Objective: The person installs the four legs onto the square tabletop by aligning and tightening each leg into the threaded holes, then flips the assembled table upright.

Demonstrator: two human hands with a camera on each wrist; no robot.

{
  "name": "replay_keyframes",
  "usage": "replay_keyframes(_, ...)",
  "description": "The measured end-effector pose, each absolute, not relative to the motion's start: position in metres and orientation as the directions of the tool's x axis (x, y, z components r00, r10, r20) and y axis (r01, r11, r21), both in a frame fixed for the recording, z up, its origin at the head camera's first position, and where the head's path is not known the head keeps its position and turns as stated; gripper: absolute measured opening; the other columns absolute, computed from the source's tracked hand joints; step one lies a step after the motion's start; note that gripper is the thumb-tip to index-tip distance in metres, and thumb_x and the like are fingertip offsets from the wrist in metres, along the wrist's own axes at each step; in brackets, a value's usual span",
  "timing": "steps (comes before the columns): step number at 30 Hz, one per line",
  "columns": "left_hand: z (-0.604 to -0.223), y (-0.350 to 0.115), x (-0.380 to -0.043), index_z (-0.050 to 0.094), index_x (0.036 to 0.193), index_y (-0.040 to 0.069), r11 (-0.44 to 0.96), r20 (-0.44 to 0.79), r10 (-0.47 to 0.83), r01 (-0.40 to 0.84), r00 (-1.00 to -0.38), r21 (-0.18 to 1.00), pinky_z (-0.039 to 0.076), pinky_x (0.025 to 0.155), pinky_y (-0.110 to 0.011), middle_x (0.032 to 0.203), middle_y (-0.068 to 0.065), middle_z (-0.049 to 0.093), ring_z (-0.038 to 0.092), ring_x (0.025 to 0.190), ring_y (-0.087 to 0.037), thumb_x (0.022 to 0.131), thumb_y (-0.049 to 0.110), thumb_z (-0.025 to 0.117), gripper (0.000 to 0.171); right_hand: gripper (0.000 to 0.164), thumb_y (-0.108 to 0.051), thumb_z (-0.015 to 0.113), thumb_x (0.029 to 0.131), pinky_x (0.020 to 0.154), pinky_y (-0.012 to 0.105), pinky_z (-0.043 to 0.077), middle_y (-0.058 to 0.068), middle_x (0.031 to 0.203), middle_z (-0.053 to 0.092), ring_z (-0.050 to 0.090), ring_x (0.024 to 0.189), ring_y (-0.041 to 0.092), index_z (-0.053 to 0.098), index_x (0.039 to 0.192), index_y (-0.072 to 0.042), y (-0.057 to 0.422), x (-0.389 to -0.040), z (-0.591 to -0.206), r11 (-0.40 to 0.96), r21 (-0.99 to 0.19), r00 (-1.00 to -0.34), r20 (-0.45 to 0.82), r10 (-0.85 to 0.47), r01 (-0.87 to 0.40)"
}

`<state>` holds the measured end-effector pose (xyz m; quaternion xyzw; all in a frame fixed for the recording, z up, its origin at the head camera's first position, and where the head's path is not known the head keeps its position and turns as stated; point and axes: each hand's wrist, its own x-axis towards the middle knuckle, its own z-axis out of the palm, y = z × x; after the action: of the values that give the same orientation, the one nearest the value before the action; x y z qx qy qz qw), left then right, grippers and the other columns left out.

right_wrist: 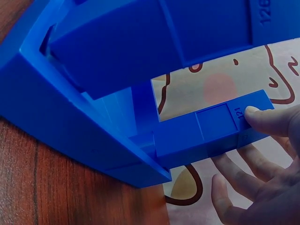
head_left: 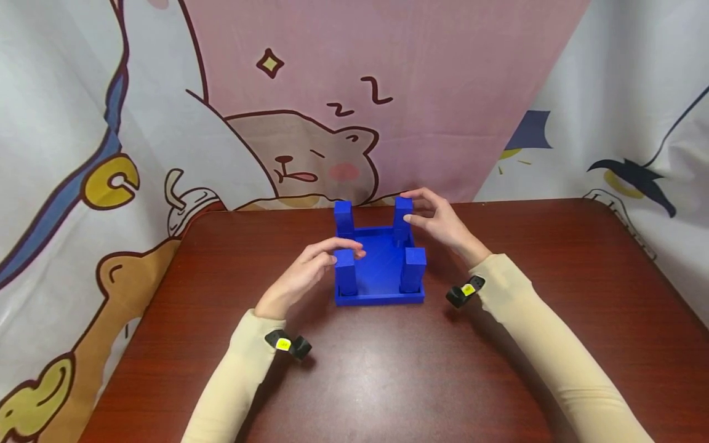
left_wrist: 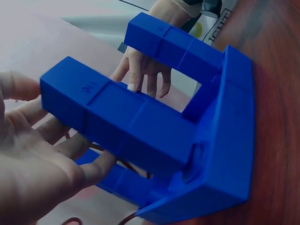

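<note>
A square blue tray (head_left: 379, 299) with a raised rim sits on the table, and a blue post stands upright at each corner. My left hand (head_left: 299, 277) holds the upper part of the near-left post (left_wrist: 117, 112), thumb at its top end and fingers behind it. With thumb and fingers, my right hand (head_left: 440, 224) pinches the top of the far-right post (right_wrist: 215, 126), which is marked 121. The near-right post (head_left: 412, 271) and the far-left post (head_left: 344, 216) stand untouched. Posts show seams along their length.
The tray rests on a dark red-brown wooden table (head_left: 376, 375). Behind it hangs a cartoon-printed cloth (head_left: 454, 92). Both wrists wear small black cameras, the left camera (head_left: 288, 344) and the right camera (head_left: 465, 291).
</note>
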<state>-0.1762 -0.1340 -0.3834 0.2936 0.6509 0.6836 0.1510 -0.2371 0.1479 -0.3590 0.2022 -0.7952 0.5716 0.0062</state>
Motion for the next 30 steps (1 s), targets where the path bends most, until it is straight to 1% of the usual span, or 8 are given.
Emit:
replay_keyframes(3,-0.38,-0.14,-0.173,0.055,0.13,-0.003,-0.025,0.251,0.571,0.289,-0.781,0.957,0.038,0.102,-0.043,0.128,-0.018,0.058,0.052,0.123,-0.026,0.096,-0.001,0.036,0.039,0.039,0.007,0.063,0.088,0.079,0.023,0.048,0.03,0.118,0.059,0.057,0.108,0.042,0.053,0.126,0.009,0.148,-0.237,-0.359,0.264,-0.909,-0.92,0.235,-0.314,-0.322)
replay_keyframes(5,-0.378,-0.143,-0.17,0.056,0.13,-0.001,0.013,0.269,0.55,0.33,-0.79,0.944,0.039,0.102,-0.041,0.129,-0.017,0.058,0.052,0.122,-0.025,0.098,0.0,0.043,0.035,0.039,0.006,0.063,0.089,0.08,0.024,0.048,0.03,0.119,0.058,0.056,0.109,0.041,0.053,0.126,0.009,0.148,-0.237,-0.359,0.266,-0.911,-0.923,0.227,-0.311,-0.314)
replay_keyframes(9,-0.377,-0.147,-0.166,0.057,0.127,-0.002,0.063,0.28,0.506,0.359,-0.816,0.931,0.042,0.1,-0.038,0.127,-0.016,0.059,0.055,0.118,-0.025,0.093,-0.003,0.058,0.034,0.04,0.005,0.063,0.09,0.082,0.027,0.049,0.029,0.12,0.058,0.056,0.11,0.04,0.053,0.128,0.007,0.149,-0.237,-0.358,0.277,-0.915,-0.93,0.206,-0.306,-0.294)
replay_keyframes(14,-0.38,-0.146,-0.165,0.055,0.123,-0.007,0.06,0.289,0.464,0.356,-0.837,0.933,0.045,0.095,-0.039,0.122,-0.022,0.058,0.058,0.11,-0.028,0.088,-0.007,0.063,0.037,0.04,0.004,0.062,0.09,0.083,0.03,0.049,0.029,0.12,0.058,0.055,0.111,0.04,0.053,0.129,0.006,0.149,-0.237,-0.358,0.277,-0.917,-0.932,0.198,-0.305,-0.286)
replay_keyframes(17,-0.383,-0.145,-0.167,0.056,0.122,-0.006,0.063,0.278,0.448,0.34,-0.85,0.938,0.046,0.094,-0.036,0.12,-0.021,0.059,0.058,0.109,-0.026,0.089,-0.005,0.061,0.033,0.04,0.004,0.062,0.09,0.084,0.031,0.049,0.029,0.12,0.058,0.056,0.11,0.041,0.052,0.128,0.007,0.148,-0.236,-0.359,0.275,-0.916,-0.929,0.202,-0.31,-0.291)
replay_keyframes(22,-0.385,-0.143,-0.17,0.06,0.119,-0.001,0.044,0.247,0.47,0.302,-0.847,0.952,0.043,0.093,-0.036,0.118,-0.013,0.062,0.057,0.112,-0.024,0.093,-0.002,0.053,0.027,0.04,0.005,0.062,0.09,0.083,0.031,0.049,0.03,0.12,0.058,0.055,0.111,0.041,0.052,0.128,0.007,0.147,-0.236,-0.358,0.276,-0.915,-0.928,0.205,-0.31,-0.295)
replay_keyframes(26,-0.385,-0.139,-0.174,0.061,0.118,0.0,-0.007,0.231,0.513,0.265,-0.826,0.964,0.04,0.094,-0.038,0.118,-0.013,0.062,0.054,0.116,-0.026,0.093,-0.004,0.039,0.033,0.04,0.005,0.062,0.09,0.083,0.031,0.049,0.03,0.12,0.058,0.055,0.111,0.041,0.052,0.129,0.007,0.147,-0.236,-0.358,0.275,-0.916,-0.93,0.205,-0.303,-0.292)
replay_keyframes(30,-0.387,-0.135,-0.178,0.06,0.118,-0.003,-0.077,0.203,0.561,0.194,-0.803,0.978,0.038,0.097,-0.043,0.116,-0.017,0.061,0.052,0.116,-0.03,0.093,-0.003,0.029,0.04,0.04,0.005,0.062,0.09,0.083,0.03,0.048,0.03,0.12,0.058,0.056,0.11,0.041,0.052,0.129,0.008,0.147,-0.236,-0.358,0.277,-0.913,-0.927,0.212,-0.308,-0.301)
